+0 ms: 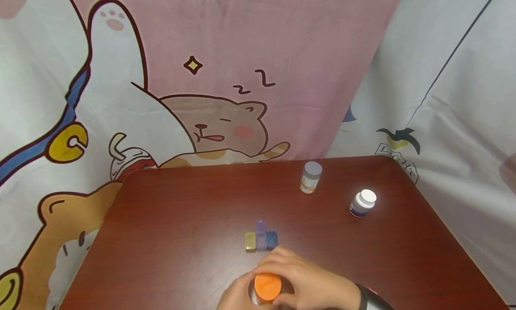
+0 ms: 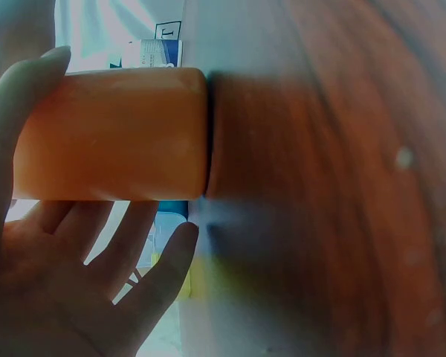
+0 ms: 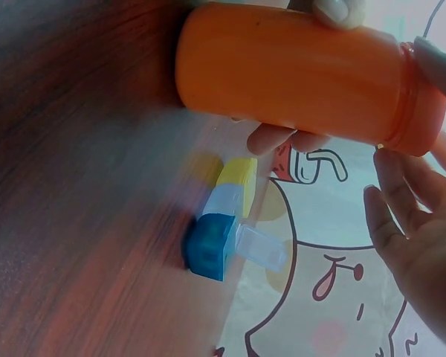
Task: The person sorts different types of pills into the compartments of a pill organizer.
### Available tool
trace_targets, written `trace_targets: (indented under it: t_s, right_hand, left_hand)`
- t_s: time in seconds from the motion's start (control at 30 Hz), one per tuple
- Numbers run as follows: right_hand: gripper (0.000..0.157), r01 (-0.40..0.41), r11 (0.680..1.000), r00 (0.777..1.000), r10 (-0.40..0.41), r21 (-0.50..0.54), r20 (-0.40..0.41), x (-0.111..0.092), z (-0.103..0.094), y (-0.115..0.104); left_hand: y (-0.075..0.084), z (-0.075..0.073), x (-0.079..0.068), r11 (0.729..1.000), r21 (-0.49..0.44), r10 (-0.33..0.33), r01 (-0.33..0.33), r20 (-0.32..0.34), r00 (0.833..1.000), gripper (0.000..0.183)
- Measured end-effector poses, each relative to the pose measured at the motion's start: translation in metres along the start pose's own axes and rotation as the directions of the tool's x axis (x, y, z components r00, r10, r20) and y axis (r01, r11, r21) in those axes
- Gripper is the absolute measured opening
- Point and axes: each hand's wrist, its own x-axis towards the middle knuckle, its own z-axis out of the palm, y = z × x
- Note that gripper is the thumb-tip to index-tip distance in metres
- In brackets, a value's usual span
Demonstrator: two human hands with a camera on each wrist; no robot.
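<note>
An orange pill bottle (image 3: 290, 71) stands upright on the table at the near edge of the head view. My left hand (image 1: 237, 293) grips its body, the thumb on one side and fingers on the other. At the top, my right hand (image 1: 308, 281) holds the orange screw cap (image 1: 268, 286) between thumb and fingers. Just beyond the hands lies a small pill organizer (image 1: 261, 241) with yellow, purple and blue compartments. The purple lid (image 1: 260, 225) stands open; in the right wrist view the clear flap (image 3: 262, 248) sticks out.
A white bottle with a grey cap (image 1: 311, 178) stands near the back edge of the brown table (image 1: 181, 211). Farther right is a white bottle with a white cap (image 1: 362, 203). A cartoon-printed cloth (image 1: 302, 54) hangs behind the table.
</note>
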Motion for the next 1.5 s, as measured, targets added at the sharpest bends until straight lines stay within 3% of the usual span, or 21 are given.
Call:
trace_targets:
  t_s: [0.23, 0.3, 0.43, 0.53, 0.67, 0.77, 0.9, 1.13, 1.23, 1.33, 1.4, 1.5]
  right_hand:
    - [0.05, -0.098, 0.984, 0.993, 0.086, 0.152, 0.085, -0.003, -0.003, -0.004]
    - [0.051, -0.115, 0.979, 0.99, 0.1, 0.167, 0.096, -0.005, -0.004, -0.004]
    - [0.047, -0.11, 0.985, 0.992, 0.101, 0.131, 0.073, -0.008, -0.006, -0.005]
    - [0.044, -0.082, 0.994, 0.996, 0.08, 0.07, 0.032, -0.012, -0.007, -0.006]
    - [0.042, -0.128, 0.992, 0.992, 0.128, 0.024, -0.014, -0.021, -0.009, -0.006]
    - [0.042, -0.232, 0.972, 0.972, 0.233, 0.038, -0.019, -0.029, -0.012, -0.004]
    - [0.043, -0.369, 0.928, 0.929, 0.37, 0.05, -0.005, -0.04, -0.014, 0.001]
    - [0.047, -0.406, 0.914, 0.911, 0.405, 0.002, -0.083, -0.067, -0.012, 0.018]
    - [0.049, -0.446, 0.895, 0.892, 0.443, -0.018, -0.09, -0.078, -0.012, 0.024]
    - [0.053, -0.492, 0.87, 0.869, 0.49, -0.022, -0.067, -0.088, -0.013, 0.029]
    - [0.056, -0.486, 0.873, 0.872, 0.483, -0.028, -0.071, -0.095, -0.013, 0.033]
    - [0.058, -0.421, 0.904, 0.903, 0.41, -0.075, -0.127, -0.103, -0.012, 0.04]
  left_hand:
    - [-0.003, 0.0, -0.001, 0.999, -0.001, 0.038, -0.038, 0.015, 0.999, 0.065]
    - [-0.004, -0.001, 0.0, 0.997, 0.007, 0.082, -0.082, 0.02, 0.996, 0.066]
    - [-0.004, -0.001, -0.001, 0.991, 0.008, 0.132, -0.132, 0.02, 0.991, 0.067]
    - [-0.003, 0.0, -0.002, 0.996, -0.005, 0.089, -0.089, 0.022, 0.996, 0.062]
    - [-0.001, 0.001, -0.001, 0.998, 0.016, 0.064, -0.065, 0.018, 0.998, 0.059]
    - [-0.002, 0.0, 0.0, 0.995, 0.041, 0.091, -0.092, 0.013, 0.996, 0.062]
    - [-0.002, 0.0, 0.002, 0.996, 0.041, 0.076, -0.077, 0.016, 0.997, 0.062]
    - [-0.001, 0.0, 0.001, 0.995, 0.059, 0.081, -0.081, 0.001, 0.997, 0.063]
    - [-0.001, 0.0, 0.001, 0.997, 0.057, 0.062, -0.061, -0.009, 0.998, 0.064]
    - [-0.002, 0.0, 0.001, 0.994, 0.068, 0.084, -0.082, -0.021, 0.996, 0.064]
    - [-0.002, 0.0, 0.001, 0.993, 0.068, 0.102, -0.1, -0.028, 0.994, 0.063]
    - [-0.003, 0.001, 0.001, 0.991, 0.062, 0.122, -0.12, -0.032, 0.992, 0.063]
